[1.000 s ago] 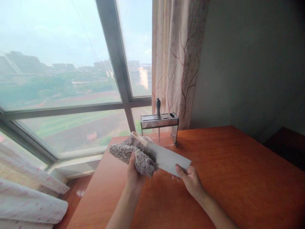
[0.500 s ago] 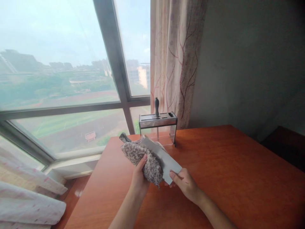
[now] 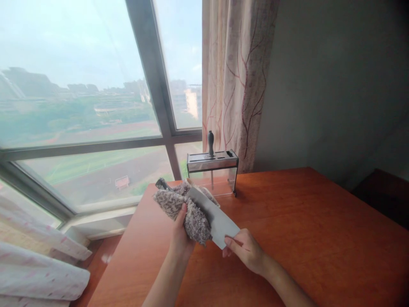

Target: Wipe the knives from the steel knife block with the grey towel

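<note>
My left hand (image 3: 182,236) grips a fluffy grey-and-white cloth (image 3: 197,224), thumb on top, and the cloth is bunched around the far part of a cleaver (image 3: 222,224). The cleaver's broad, shiny blade points toward me at a slant. Its black handle (image 3: 162,184) sticks out beyond the cloth at the upper left. At the near end of the blade, my right hand (image 3: 247,251) pinches the corner between thumb and fingers. Both hands are closed and hold the cleaver above the table.
On the reddish-brown wooden table (image 3: 303,221), near its far edge, stands a knife block (image 3: 212,162) with clear sides and one dark-handled knife (image 3: 211,144) in it. A window (image 3: 79,106) and curtains (image 3: 239,76) lie behind and to the left.
Both hands, with the cloth and cleaver, have shifted slightly left. The left hand and cloth have moved further than the right hand, so more of the blade shows.
</note>
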Available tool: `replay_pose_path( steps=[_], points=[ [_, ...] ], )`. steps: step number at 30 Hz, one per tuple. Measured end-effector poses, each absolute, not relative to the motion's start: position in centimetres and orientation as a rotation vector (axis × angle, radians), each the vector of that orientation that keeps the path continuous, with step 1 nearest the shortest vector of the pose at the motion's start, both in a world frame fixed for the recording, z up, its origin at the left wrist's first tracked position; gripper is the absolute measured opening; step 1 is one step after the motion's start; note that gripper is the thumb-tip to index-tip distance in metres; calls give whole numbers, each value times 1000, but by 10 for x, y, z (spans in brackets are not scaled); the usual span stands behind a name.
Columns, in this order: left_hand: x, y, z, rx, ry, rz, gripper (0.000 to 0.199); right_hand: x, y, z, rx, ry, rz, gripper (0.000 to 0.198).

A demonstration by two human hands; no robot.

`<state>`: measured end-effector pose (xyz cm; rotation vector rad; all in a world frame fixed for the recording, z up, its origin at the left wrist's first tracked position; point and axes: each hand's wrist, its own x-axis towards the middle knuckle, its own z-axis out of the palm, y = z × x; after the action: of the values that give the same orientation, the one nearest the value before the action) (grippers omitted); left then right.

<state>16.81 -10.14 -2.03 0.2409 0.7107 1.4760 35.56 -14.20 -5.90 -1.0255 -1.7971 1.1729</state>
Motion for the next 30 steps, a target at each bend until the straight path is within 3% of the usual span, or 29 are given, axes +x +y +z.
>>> replay_pose_path(
  steps=[8,14,18,24,30],
  points=[
    [193,-119,-27,423,795,1333,42,351,-141,-71,-932,-1709,1234,51],
    [197,-123,-26,526,862,1329,44,355,-135,-70,-919,-1701,1260,50],
    [184,-114,-27,496,885,1396,40,372,-130,-56,-969,-1717,1383,33],
    [171,-105,-35,515,968,1399,42,391,-119,-17,-1098,-1367,1074,31],
    [171,-104,-41,816,1031,1280,32,359,-97,52,-1049,-1578,695,30]
  ],
)
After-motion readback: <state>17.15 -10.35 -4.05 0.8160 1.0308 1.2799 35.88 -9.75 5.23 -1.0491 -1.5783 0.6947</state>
